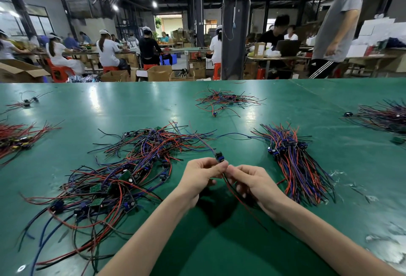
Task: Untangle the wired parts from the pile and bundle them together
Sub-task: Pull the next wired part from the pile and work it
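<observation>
Both hands are up over the green table [241, 253], and they hold one wired part [219, 157] between them. The left hand [201, 173] pinches it just under the little blue block, with its fingers curled in. The right hand [252, 180] touches the left one at the fingertips and pinches the thin wires [239, 201] that hang down from the part. The picture is a bit blurry there, so I cannot tell just which fingers do the pinching.

One long wire from the part runs up and back toward the big messy pile [123, 177] on the left. It may be caught in there.

The part looks very light. The wires are soft and bendy, so they flop and snag on each other. The little block with its tiny board is the hard bit, and it seems the best place to hold. Pulling hard on a wire could rip it off the board, so I think a slow, gentle tug is best, with one hand on the block and the other sliding along the wire.

The neat bundle [294, 166] lies on the table just to the right of the hands. That looks like the place for this part to go, block end up with the others.
</observation>
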Demonstrator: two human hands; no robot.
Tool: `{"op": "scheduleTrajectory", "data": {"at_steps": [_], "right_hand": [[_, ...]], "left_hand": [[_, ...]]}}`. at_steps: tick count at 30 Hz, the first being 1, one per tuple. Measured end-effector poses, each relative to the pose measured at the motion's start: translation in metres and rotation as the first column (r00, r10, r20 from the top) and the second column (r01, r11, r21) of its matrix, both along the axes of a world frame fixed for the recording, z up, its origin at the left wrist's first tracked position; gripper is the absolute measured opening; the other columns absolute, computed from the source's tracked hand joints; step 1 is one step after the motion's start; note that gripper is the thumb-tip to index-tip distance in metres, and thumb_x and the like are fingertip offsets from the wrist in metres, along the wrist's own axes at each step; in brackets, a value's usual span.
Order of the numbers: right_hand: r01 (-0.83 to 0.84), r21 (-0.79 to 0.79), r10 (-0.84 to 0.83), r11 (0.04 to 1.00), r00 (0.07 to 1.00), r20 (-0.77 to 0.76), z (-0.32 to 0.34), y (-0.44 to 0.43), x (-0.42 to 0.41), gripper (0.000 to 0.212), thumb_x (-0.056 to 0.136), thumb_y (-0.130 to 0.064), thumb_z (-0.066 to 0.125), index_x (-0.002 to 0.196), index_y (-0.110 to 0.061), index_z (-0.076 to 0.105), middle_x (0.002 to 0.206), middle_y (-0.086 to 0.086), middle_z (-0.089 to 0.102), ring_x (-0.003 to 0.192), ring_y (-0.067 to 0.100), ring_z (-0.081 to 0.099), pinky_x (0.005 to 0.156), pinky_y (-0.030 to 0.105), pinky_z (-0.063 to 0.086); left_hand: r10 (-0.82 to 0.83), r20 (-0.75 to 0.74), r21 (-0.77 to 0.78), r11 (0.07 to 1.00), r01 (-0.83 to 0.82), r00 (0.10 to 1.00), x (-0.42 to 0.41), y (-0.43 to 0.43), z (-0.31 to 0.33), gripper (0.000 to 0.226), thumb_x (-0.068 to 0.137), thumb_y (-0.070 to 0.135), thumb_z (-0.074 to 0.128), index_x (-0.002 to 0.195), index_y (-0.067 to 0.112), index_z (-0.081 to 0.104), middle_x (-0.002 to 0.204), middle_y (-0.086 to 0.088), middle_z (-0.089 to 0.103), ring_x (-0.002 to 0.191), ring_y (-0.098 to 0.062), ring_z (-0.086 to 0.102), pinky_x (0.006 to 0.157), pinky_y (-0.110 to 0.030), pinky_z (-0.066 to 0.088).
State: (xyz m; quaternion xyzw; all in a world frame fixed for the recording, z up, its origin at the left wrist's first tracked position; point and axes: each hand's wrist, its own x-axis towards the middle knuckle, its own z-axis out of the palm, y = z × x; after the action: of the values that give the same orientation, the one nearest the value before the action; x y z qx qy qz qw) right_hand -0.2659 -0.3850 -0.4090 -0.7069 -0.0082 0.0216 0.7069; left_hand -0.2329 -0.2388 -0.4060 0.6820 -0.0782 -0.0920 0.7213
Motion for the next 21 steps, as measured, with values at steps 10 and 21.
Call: {"op": "scheduleTrajectory", "data": {"at_steps": [10,21], "right_hand": [[-0.081,-0.021,0.081,0.997,0.997,0.006,-0.001,0.001,-0.005,0.022,0.088,-0.009,0.064,0.066,-0.008,0.07,0.049,0.004,0.057,0.035,0.007,0.043,0.036,0.015,0.033],[-0.113,0.05,0.119,0.992,0.984,-0.135,0.001,0.004,-0.005,0.024,0.089,0.003,0.055,0.066,-0.001,0.06,0.045,0.002,0.054,0.033,0.005,0.044,0.033,0.017,0.035]], "left_hand": [[0.006,-0.009,-0.112,0.994,-0.007,1.0,0.0,-0.005,-0.003,0.013,0.079,0.011,0.072,0.068,0.013,0.067,0.063,-0.002,0.062,0.048,-0.003,0.047,0.055,-0.02,0.036],[0.062,0.113,-0.007,0.998,-0.061,0.992,0.0,-0.011,-0.009,0.017,0.08,-0.003,0.069,0.074,0.013,0.068,0.064,-0.004,0.061,0.056,-0.007,0.054,0.056,-0.011,0.043]]}}
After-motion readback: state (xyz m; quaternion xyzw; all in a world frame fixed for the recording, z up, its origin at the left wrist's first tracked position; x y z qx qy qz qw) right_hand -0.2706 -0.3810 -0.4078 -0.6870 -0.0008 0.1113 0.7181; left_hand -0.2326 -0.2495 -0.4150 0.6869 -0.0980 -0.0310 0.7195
